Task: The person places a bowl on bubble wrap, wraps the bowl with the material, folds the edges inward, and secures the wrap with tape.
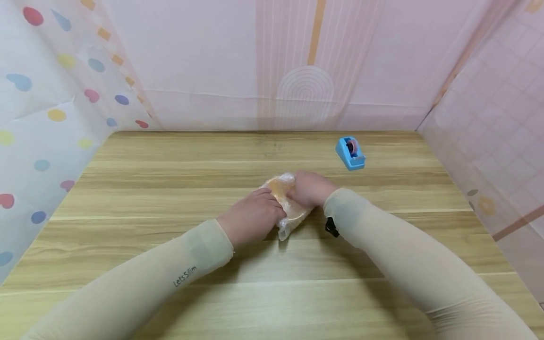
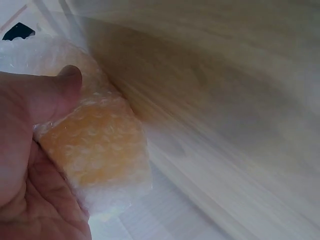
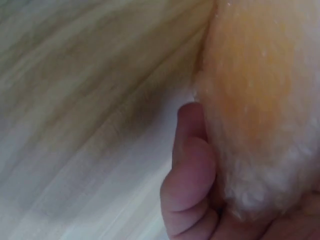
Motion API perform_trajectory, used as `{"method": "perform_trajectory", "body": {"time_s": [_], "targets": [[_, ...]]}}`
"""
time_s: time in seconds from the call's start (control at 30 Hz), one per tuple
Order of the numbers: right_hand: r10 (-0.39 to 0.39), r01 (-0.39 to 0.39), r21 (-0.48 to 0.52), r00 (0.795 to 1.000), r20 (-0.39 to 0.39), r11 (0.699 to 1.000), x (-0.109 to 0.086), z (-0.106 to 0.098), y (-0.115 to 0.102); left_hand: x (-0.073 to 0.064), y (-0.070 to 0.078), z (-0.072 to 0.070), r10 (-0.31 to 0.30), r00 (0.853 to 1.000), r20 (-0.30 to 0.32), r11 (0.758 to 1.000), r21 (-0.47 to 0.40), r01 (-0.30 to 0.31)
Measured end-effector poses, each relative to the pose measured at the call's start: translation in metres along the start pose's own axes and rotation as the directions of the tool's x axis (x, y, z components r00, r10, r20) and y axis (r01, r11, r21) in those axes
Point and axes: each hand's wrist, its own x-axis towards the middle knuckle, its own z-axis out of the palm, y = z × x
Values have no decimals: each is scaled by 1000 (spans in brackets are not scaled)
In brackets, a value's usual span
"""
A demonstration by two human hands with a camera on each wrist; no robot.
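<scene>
A bundle of clear bubble wrap (image 1: pixel 291 206) with something orange-yellow inside is held between both hands, just above the table or touching it; I cannot tell which. My left hand (image 1: pixel 255 215) grips its left side. In the left wrist view the thumb presses across the bubble wrap (image 2: pixel 100 145), with the palm beneath. On the far right side, my right hand (image 1: pixel 312 189) holds the bundle, and its curled fingers (image 3: pixel 187 175) lie against the wrapped edge in the right wrist view. The shape of the wrapped item is blurred by the bubbles.
A blue tape dispenser (image 1: pixel 350 153) with a pink roll stands at the back right of the wooden table (image 1: pixel 170 160). Patterned sheets (image 1: pixel 204 61) hang behind and at both sides. A small black piece (image 1: pixel 331 227) shows at the right sleeve's cuff.
</scene>
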Motion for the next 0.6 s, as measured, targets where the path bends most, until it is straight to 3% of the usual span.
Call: {"method": "perform_trajectory", "body": {"time_s": [0.3,0.6], "targets": [[-23,21,60,999,29,998,-1,-1,4,-1,-1,3,16,999,-33,1000,-14,-16],[24,-24,75,1000,6,997,-3,2,2,0,-1,4,5,1000,7,1000,-26,-5]]}}
